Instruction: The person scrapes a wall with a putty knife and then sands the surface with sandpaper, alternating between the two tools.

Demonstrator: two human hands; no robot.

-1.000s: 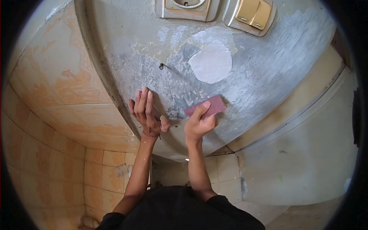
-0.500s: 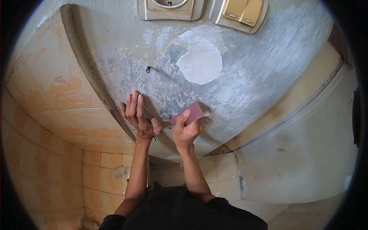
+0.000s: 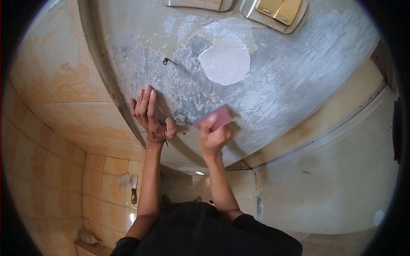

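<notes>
My left hand (image 3: 150, 112) lies against the wall, fingers stretched out and thumb apart, with nothing in it. Beside it, my right hand (image 3: 215, 137) grips a folded piece of reddish sandpaper (image 3: 218, 116), thumb on the near face. The paper's far side meets the rough grey wall (image 3: 273, 96), and a slight blur runs over the hand. Above the hands, a round white filler patch (image 3: 225, 59) stands out on the scraped surface. A small dark nail or hook (image 3: 165, 61) sticks out above my left hand.
Gold light switches (image 3: 279, 9) and part of a socket plate (image 3: 198, 3) sit at the top. Marbled tiles (image 3: 64, 85) border the left side. Below, a putty knife (image 3: 134, 190) lies on the tiled floor. A pale panel (image 3: 324, 170) curves along the right.
The view has tilted down, so the wall sits higher and the putty knife shows whole. My right hand and the sandpaper have shifted slightly right; my left hand stays put on the wall.
</notes>
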